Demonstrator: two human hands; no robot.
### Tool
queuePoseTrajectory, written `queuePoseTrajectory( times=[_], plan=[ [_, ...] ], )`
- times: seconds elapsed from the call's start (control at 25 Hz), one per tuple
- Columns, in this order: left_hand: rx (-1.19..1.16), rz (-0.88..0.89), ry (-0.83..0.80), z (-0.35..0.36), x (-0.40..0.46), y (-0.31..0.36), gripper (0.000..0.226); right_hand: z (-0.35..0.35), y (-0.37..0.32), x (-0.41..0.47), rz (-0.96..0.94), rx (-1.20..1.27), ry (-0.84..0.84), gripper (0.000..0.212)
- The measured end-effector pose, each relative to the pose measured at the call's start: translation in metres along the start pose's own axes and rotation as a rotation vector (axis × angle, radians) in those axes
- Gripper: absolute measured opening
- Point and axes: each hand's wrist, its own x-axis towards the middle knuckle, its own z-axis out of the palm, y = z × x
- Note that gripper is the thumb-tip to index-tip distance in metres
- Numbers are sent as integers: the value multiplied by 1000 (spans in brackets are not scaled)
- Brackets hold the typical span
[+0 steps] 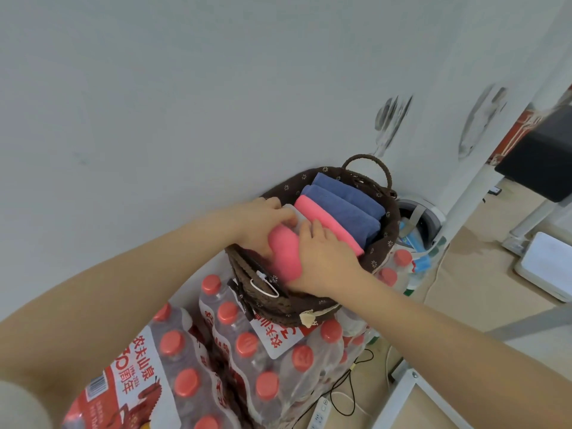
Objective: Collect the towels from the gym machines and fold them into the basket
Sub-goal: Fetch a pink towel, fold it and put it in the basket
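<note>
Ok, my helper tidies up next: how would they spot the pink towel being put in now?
Find the brown basket standing on the packs of red-capped water bottles by the wall. At its near end, both hands press in a rolled pink towel; the other pink towel lies flat beside the blue towels.

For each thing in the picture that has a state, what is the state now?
basket: upright on the water bottle packs, nearly full
blue towels: folded, in the basket
pink towel: folded, beside the blue towels
rolled pink towel: half in, held by both hands
left hand: grips it
right hand: grips it
water bottle packs: capped, shrink-wrapped
</note>
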Motion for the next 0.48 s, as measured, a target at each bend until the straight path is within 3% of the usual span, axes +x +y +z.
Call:
queuePoseTrajectory(
  times=[0.16,0.32,0.4,0.48],
  plan=[
    [100,-94,-109,11,9,1,62,6,-1,3,31,-102,15,103],
    [223,-45,22,7,10,-3,46,1,-3,-1,3,-192,64,94],
    [328,-28,138,4,8,-5,49,-3,-4,-4,-175,-304,168,85],
    [258,-43,206,3,1,-9,45,-9,2,0,-471,-443,301,60]
  ],
)
